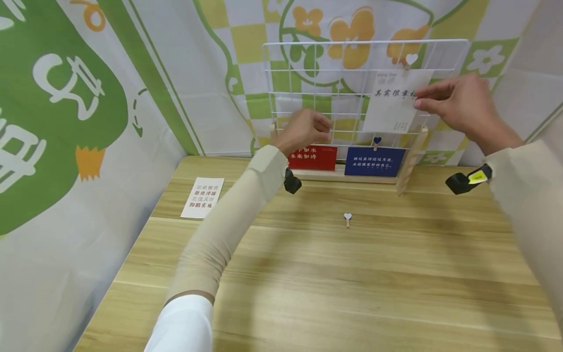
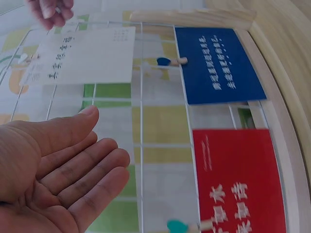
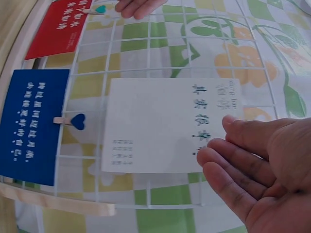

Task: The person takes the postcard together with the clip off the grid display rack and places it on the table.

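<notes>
A white card (image 1: 389, 110) with black writing hangs from a white wire grid (image 1: 352, 42) by a clothespin with a white heart (image 1: 411, 59). At the card's right edge is my right hand (image 1: 468, 105), its fingers extended; in the right wrist view the fingertips overlap the card, and contact is unclear. My left hand (image 1: 305, 129) hovers before the grid's lower left, relaxed and holding nothing. Below hang a red card (image 2: 238, 179) with a teal-heart clothespin (image 2: 177, 226) and a blue card (image 3: 34, 126) with a blue-heart clothespin (image 3: 77, 121).
The grid stands in a wooden base (image 1: 365, 176) at the back of the wood-grain table (image 1: 396, 283). Another white card (image 1: 202, 198) lies at the left, and a loose heart clothespin (image 1: 347, 219) lies in front of the base. Patterned cloth (image 1: 248, 41) hangs behind.
</notes>
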Available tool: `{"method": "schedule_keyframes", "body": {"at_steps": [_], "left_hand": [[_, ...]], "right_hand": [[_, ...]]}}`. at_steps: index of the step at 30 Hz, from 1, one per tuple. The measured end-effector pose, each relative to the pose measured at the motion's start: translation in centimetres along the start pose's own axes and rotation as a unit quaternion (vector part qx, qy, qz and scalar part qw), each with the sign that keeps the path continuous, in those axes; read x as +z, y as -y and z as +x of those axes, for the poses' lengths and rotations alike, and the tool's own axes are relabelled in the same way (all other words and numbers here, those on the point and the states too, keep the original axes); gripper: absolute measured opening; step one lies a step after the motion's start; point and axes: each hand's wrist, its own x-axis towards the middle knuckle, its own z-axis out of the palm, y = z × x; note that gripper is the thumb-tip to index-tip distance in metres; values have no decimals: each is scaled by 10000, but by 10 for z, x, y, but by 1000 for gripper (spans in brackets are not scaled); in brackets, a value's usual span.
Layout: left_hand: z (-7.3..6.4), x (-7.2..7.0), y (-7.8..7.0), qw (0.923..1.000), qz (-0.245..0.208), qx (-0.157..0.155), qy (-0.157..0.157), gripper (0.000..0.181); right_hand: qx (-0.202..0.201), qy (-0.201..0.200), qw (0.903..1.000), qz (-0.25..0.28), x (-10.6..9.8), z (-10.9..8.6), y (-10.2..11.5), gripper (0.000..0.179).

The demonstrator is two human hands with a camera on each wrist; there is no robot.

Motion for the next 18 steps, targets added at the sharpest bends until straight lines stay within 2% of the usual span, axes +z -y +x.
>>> {"method": "schedule_keyframes", "body": {"at_steps": [7,12,18], "left_hand": [[14,11,-18,9995,-317,-43,-44,43],[20,15,-28,9993,-315,89,-174,40],[24,17,-40,9992,-336,59,-206,42]], "right_hand": [[221,-193,9991,301,-12,6,12,47],[379,-307,9983,327,-17,8,19,47],[582,-415,9959,562,-22,12,28,47]]}}
